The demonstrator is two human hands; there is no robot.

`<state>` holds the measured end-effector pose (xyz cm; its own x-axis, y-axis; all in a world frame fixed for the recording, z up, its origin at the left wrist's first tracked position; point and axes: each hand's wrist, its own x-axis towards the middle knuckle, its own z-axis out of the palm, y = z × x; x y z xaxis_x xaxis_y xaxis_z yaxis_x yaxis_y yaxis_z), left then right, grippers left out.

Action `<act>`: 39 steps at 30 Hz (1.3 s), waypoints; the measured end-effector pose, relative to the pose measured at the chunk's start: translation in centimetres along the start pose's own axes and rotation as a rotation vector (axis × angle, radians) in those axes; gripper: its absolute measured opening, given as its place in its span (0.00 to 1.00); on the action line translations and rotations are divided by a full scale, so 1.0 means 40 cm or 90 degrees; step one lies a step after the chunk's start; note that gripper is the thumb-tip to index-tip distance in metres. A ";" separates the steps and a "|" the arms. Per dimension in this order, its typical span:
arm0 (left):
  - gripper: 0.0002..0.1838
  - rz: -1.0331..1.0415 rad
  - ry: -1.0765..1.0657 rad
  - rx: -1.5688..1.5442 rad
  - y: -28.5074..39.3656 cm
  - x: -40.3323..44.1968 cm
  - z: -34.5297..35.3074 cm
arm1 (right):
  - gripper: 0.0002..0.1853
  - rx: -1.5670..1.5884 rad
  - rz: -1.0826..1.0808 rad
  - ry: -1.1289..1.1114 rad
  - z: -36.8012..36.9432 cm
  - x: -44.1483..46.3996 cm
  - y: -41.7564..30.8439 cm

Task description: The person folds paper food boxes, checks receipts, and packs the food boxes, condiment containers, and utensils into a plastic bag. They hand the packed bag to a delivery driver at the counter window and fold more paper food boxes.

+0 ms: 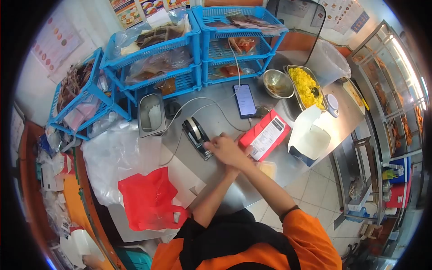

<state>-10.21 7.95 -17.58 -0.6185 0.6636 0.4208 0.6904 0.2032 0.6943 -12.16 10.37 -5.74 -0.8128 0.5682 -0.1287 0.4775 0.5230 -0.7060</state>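
My forearms cross over the steel counter. My right hand (pixel 226 150) reaches left, its fingers closed at the front end of a black tape dispenser (pixel 196 135) with a pale roll; the strip of tape at the fingertips is too small to see clearly. Underneath the right wrist, my left hand (pixel 245 151) is largely hidden, with fingers against the left side of a red box (pixel 269 135) bearing a white printed label. A small clear tub (pixel 268 169) lies close to the left hand. An open white carton (pixel 310 140) stands right of the red box.
A phone (pixel 245 101) with a white cable lies behind the hands. Behind are a metal bowl (pixel 278 84), a tray of yellow rice (pixel 306 85) and blue racks (pixel 155 56). A red bag (pixel 150 200) and clear plastic bags (pixel 119 157) lie left. A lit display case (pixel 391 85) stands right.
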 end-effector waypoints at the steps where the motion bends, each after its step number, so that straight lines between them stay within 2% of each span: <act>1: 0.43 -0.041 -0.035 -0.108 0.008 0.004 -0.002 | 0.13 0.000 0.001 0.000 0.030 0.018 0.014; 3: 0.42 -0.094 -0.070 -0.211 0.024 0.015 -0.009 | 0.12 0.134 -0.018 -0.015 0.062 0.059 0.031; 4: 0.42 -0.109 -0.081 -0.235 0.025 0.018 -0.016 | 0.12 0.133 -0.017 -0.013 0.055 0.047 0.029; 6: 0.41 -0.125 -0.098 -0.258 0.023 0.014 -0.021 | 0.12 0.182 -0.135 0.088 0.005 -0.006 0.021; 7: 0.41 -0.131 -0.108 -0.266 0.020 0.016 -0.028 | 0.08 0.049 -0.207 0.167 -0.010 -0.049 0.009; 8: 0.40 -0.137 -0.114 -0.275 0.021 0.015 -0.031 | 0.08 0.043 -0.205 0.171 -0.010 -0.072 -0.014; 10: 0.40 -0.138 -0.127 -0.299 0.037 0.020 -0.046 | 0.11 -0.042 -0.074 0.121 -0.002 -0.110 -0.075; 11: 0.39 -0.198 -0.166 -0.329 0.046 0.026 -0.073 | 0.12 -0.084 -0.006 0.097 -0.003 -0.125 -0.082; 13: 0.38 -0.316 -0.251 -0.381 0.065 0.034 -0.116 | 0.11 -0.076 0.006 0.137 -0.007 -0.153 -0.065; 14: 0.38 -0.308 -0.265 -0.385 0.051 0.014 -0.079 | 0.10 -0.064 0.009 0.172 -0.009 -0.166 -0.054; 16: 0.39 -0.256 -0.112 -0.552 -0.009 -0.025 0.029 | 0.08 -0.040 0.008 0.250 -0.016 -0.172 -0.035; 17: 0.39 -0.409 -0.090 -1.093 0.010 -0.002 -0.021 | 0.07 -0.032 0.000 0.285 -0.028 -0.167 -0.027; 18: 0.39 -0.411 -0.094 -1.099 0.036 0.017 -0.053 | 0.06 -0.024 -0.005 0.310 -0.034 -0.172 -0.018; 19: 0.37 -0.350 -0.090 -0.966 0.048 0.030 -0.067 | 0.09 0.039 -0.013 0.337 -0.101 -0.199 -0.012; 20: 0.36 -0.289 -0.085 -0.829 0.065 0.044 -0.087 | 0.07 0.091 0.038 0.349 -0.165 -0.210 -0.003; 21: 0.31 -0.384 -0.090 -0.786 0.104 0.064 -0.121 | 0.20 0.033 0.109 0.353 -0.210 -0.206 0.056; 23: 0.31 -0.390 -0.084 -0.773 0.098 0.067 -0.105 | 0.29 -0.167 0.201 0.284 -0.283 -0.194 0.099; 24: 0.31 -0.395 -0.077 -0.762 0.095 0.065 -0.096 | 0.29 -0.165 0.202 0.285 -0.296 -0.199 0.122; 26: 0.31 -0.384 -0.053 -0.790 0.094 0.071 -0.090 | 0.38 -0.201 0.187 0.268 -0.317 -0.196 0.168; 28: 0.32 -0.384 -0.096 -0.736 0.093 0.071 -0.111 | 0.42 -0.144 0.154 0.241 -0.317 -0.219 0.226; 30: 0.32 -0.383 -0.118 -0.699 0.094 0.077 -0.128 | 0.43 -0.168 -0.100 0.185 -0.313 -0.225 0.317; 31: 0.33 -0.383 -0.145 -0.663 0.094 0.081 -0.133 | 0.43 -0.169 -0.110 0.179 -0.336 -0.225 0.323; 32: 0.33 -0.382 -0.133 -0.662 0.094 0.082 -0.137 | 0.43 -0.274 -0.185 0.092 -0.365 -0.222 0.309; 33: 0.32 -0.336 -0.118 -0.575 0.093 0.082 -0.143 | 0.44 -0.377 -0.261 0.005 -0.392 -0.215 0.294; 34: 0.32 -0.292 -0.104 -0.487 0.091 0.081 -0.150 | 0.44 -0.376 -0.273 0.002 -0.427 -0.200 0.265; 35: 0.32 -0.293 -0.090 -0.484 0.096 0.077 -0.167 | 0.46 -0.423 -0.335 -0.031 -0.474 -0.174 0.226; 36: 0.31 -0.264 -0.054 -0.401 0.109 0.069 -0.199 | 0.49 -0.469 -0.398 -0.064 -0.515 -0.145 0.191; 37: 0.30 -0.238 -0.018 -0.317 0.126 0.061 -0.235 | 0.62 -0.531 -0.357 -0.148 -0.537 -0.110 0.160; 38: 0.28 -0.182 0.029 -0.320 0.149 0.055 -0.283 | 0.62 -0.532 -0.372 -0.155 -0.540 -0.075 0.153; 39: 0.26 -0.128 0.074 -0.319 0.172 0.044 -0.343 | 0.66 -0.607 -0.450 -0.193 -0.539 -0.045 0.149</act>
<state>-11.70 0.65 -4.04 -0.7768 0.5572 0.2935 0.3089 -0.0690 0.9486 -0.67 26.15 5.30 -0.9762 -0.1333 -0.1710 -0.1501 0.9846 0.0892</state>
